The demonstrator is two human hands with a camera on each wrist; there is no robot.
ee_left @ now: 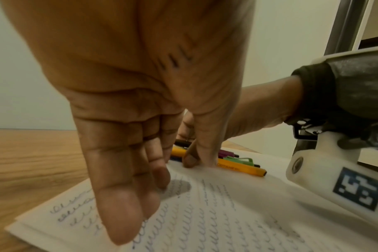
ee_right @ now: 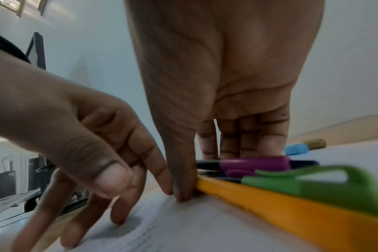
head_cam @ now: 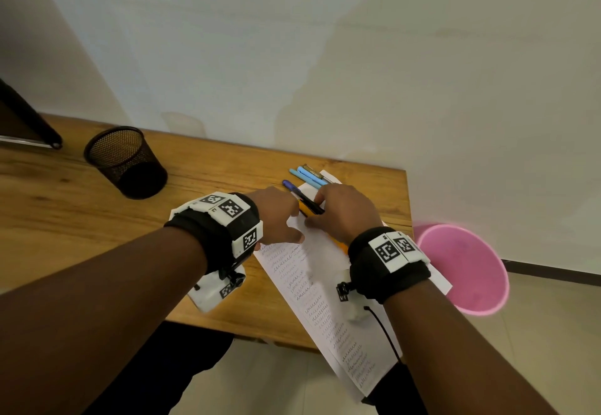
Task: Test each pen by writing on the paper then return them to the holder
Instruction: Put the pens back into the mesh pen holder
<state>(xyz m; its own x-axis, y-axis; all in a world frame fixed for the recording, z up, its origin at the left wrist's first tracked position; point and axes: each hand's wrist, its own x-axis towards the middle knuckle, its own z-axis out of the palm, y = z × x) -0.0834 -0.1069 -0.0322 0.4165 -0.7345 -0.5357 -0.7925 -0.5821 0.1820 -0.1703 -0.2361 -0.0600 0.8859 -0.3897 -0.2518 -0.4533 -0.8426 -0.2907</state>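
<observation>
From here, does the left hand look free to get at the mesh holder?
Probably yes. The left hand rests open on the paper holding nothing, and the bare table between it and the mesh holder shows nothing in the way. Actual reach cannot be measured.

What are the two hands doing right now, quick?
Left hand: open, straight fingers pressing on the paper.
Right hand: fingers and thumb closing around the yellow pen; whether it is gripped yet cannot be told.
</observation>
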